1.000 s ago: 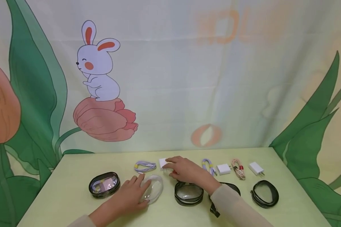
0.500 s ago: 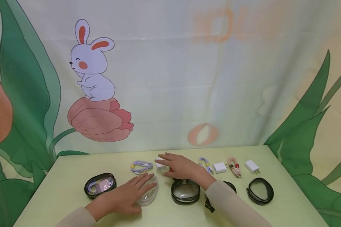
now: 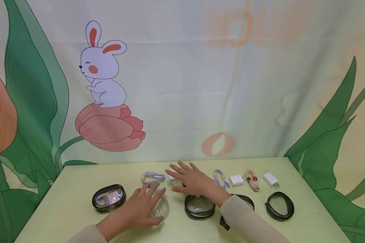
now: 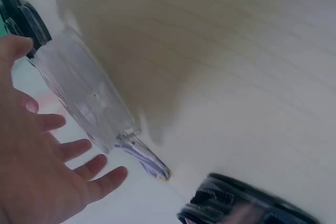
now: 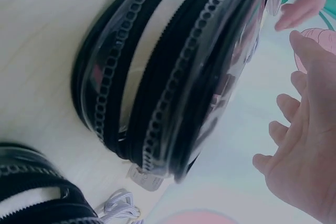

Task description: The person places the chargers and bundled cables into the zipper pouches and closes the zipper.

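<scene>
My left hand (image 3: 140, 207) is spread over a clear oval pouch (image 3: 162, 210), its fingers straight or slightly bent. In the left wrist view the fingers lie alongside the pouch (image 4: 89, 85) without curling round it. Over a white charger plug (image 3: 172, 178) my right hand (image 3: 196, 182) holds its fingers fanned out, hiding part of the plug. Whether it touches the plug I cannot tell. A lilac cable (image 3: 152, 177) with a yellow tie lies behind the clear pouch. Below the right hand sits a clear pouch with black zipped trim (image 3: 199, 207).
A black-trimmed pouch (image 3: 108, 199) with a cable inside stands at the left. Another black-trimmed pouch (image 3: 246, 199) is partly under the right sleeve, and one more (image 3: 280, 206) is farther right. Behind lie a second lilac cable (image 3: 221, 178), white plugs (image 3: 236, 180) and a pink cable (image 3: 251, 180).
My right hand's fingers have spread wider above the plug. The left hand stays over the clear pouch with small finger shifts. The head view has swung slightly.
</scene>
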`<move>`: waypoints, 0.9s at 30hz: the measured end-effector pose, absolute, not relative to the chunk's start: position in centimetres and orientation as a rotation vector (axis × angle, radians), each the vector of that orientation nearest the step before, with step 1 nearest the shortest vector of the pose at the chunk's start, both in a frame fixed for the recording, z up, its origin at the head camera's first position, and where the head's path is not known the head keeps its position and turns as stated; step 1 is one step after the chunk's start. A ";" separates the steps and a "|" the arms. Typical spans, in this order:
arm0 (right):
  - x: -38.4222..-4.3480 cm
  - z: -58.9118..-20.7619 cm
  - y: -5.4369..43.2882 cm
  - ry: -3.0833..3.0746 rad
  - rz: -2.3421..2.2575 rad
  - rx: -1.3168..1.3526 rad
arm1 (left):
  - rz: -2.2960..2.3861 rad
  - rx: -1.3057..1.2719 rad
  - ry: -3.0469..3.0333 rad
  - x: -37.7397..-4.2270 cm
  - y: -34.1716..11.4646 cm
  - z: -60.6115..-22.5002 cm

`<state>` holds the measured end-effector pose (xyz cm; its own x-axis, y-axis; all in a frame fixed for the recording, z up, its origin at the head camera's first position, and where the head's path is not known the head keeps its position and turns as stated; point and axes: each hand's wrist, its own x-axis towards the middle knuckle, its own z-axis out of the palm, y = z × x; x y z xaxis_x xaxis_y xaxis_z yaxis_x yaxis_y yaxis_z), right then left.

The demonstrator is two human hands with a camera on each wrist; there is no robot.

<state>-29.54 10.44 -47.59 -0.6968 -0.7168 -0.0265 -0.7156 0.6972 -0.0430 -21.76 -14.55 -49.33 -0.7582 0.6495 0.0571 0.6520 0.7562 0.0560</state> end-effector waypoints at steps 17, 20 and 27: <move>-30.8 -47.7 9.2 2.840 -0.077 -1.186 | -0.012 -0.346 -3.022 -21.3 -12.1 -49.9; -31.4 -47.3 8.7 2.818 -0.105 -1.185 | -0.021 -0.348 -3.021 -21.2 -12.0 -49.8; -33.0 -48.0 7.6 2.759 -0.154 -1.146 | -0.164 -0.406 -2.956 -20.9 -12.3 -49.9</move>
<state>-32.96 7.56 -47.98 -0.6967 -0.7106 -0.0987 -0.6951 0.7027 -0.1519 -20.89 -12.27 -49.88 -0.9515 0.2590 0.1659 0.2758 0.9573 0.0869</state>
